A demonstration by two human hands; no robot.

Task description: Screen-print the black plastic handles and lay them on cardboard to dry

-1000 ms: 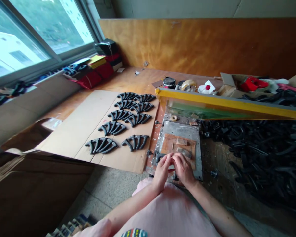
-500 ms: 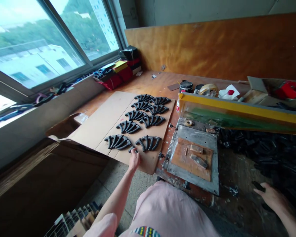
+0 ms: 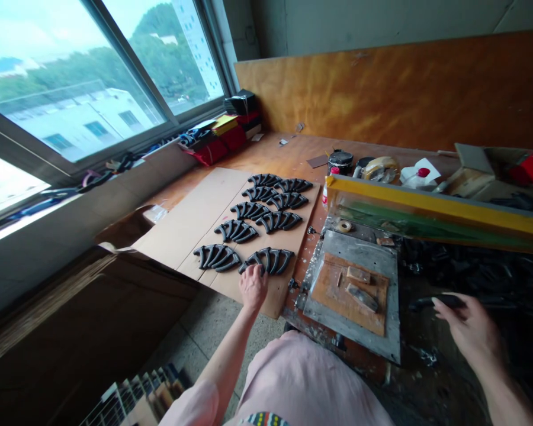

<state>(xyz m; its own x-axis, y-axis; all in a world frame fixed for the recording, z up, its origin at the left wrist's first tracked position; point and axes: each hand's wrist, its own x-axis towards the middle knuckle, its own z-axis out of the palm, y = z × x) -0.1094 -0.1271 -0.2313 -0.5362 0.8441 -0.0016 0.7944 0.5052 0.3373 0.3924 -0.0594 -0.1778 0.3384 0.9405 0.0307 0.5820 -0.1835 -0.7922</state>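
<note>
My left hand (image 3: pixel 254 286) is at the near edge of the cardboard sheet (image 3: pixel 177 222), its fingers closed over a black curved handle (image 3: pixel 243 267) at the left end of the near right row. Part of that handle is hidden under the fingers. Beside it lie several like handles (image 3: pixel 273 260), nested in a fan. More fans of them stretch away in two columns, such as the near left group (image 3: pixel 217 258). My right hand (image 3: pixel 473 328) grips another black curved handle (image 3: pixel 435 302) between thumb and fingers, its free end pointing left, above the dark worktop.
A metal plate (image 3: pixel 353 242) with a brown board and small blocks on it sits between my hands. Behind it stands a yellow-edged screen frame (image 3: pixel 426 204). A dark heap of black parts (image 3: pixel 453 263) lies at right. Jars (image 3: pixel 340 161) and tape stand at the back.
My left hand has brought its handle up against the near right row. My right hand has picked a handle up from the right side and moved slightly up and left.
</note>
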